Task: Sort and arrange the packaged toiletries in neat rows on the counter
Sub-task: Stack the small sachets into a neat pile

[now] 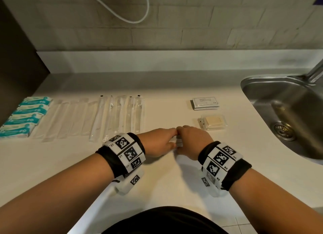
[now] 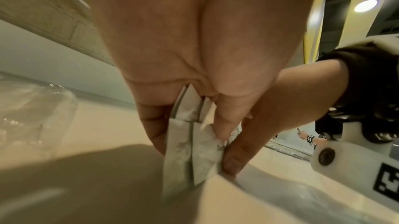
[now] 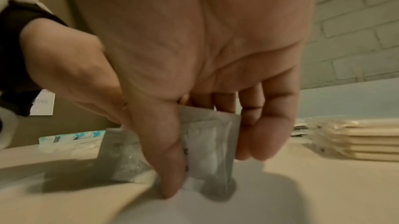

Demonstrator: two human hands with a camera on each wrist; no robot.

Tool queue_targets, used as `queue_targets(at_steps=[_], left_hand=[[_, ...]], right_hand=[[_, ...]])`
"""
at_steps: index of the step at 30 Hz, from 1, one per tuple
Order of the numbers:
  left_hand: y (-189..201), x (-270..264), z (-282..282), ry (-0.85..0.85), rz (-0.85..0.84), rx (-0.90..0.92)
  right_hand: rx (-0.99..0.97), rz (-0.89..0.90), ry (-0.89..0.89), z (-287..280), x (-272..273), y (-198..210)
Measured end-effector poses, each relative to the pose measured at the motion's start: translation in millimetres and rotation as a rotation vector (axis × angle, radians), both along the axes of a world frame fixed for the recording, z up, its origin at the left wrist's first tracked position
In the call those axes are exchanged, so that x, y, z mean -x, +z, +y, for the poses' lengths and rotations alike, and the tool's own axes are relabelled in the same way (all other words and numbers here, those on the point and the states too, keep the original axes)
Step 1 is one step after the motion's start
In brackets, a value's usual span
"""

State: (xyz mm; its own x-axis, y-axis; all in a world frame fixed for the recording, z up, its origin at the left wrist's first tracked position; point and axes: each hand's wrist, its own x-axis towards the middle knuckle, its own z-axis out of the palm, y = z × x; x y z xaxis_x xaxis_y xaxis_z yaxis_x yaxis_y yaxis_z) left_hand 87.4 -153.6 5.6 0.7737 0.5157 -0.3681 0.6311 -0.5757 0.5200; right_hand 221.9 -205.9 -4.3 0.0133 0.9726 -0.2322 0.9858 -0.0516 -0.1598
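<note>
A small bunch of thin white sachets (image 1: 178, 143) stands on edge on the white counter (image 1: 166, 177), held between both hands at the middle. My left hand (image 1: 168, 140) pinches their left end, its fingers (image 2: 154, 132) curled on either side of the sachets (image 2: 185, 152). Thumb (image 3: 170, 168) in front and fingers (image 3: 265, 135) behind, my right hand (image 1: 186, 139) grips the right end of the sachets (image 3: 212, 144). The two hands touch knuckle to knuckle. How many sachets there are is hidden.
Along the back left lie rows of teal packets (image 1: 26, 116), clear long wrappers (image 1: 70, 118) and wrapped toothbrushes (image 1: 120, 116). A shampoo sachet stack (image 1: 205, 103) and a soap stack (image 1: 212, 122) sit back right. The steel sink (image 1: 286, 115) borders the right.
</note>
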Motion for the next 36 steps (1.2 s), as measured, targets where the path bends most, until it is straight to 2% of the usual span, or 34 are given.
queue_targets(at_steps=[3,6,10,18,31,36], left_hand=[[-0.8,-3.7,-4.6,0.007,0.037,0.003],[-3.3,-5.5,-11.0,-0.040,0.145,-0.061],[-5.7,-2.5,-12.7,-0.037,0.271,-0.106],[-1.6,0.2,-7.2,-0.014,0.377,-0.181],[-7.9,8.1,0.6,0.104,0.108,-0.120],[-7.8,16.0,5.5,0.094,0.104,-0.144]], right_hand=[[0.086,-0.050,0.006,0.2,-3.4,-1.7],[0.136,-0.013,0.002,-1.7,-2.8,-5.5],[0.129,0.100,-0.017,-0.9,-1.5,-8.0],[0.094,0.142,-0.044,1.7,-0.6,-2.0],[-0.001,0.301,-0.054,1.4,-7.0,-4.6],[-0.042,0.310,0.011,-1.2,-13.3,-4.6]])
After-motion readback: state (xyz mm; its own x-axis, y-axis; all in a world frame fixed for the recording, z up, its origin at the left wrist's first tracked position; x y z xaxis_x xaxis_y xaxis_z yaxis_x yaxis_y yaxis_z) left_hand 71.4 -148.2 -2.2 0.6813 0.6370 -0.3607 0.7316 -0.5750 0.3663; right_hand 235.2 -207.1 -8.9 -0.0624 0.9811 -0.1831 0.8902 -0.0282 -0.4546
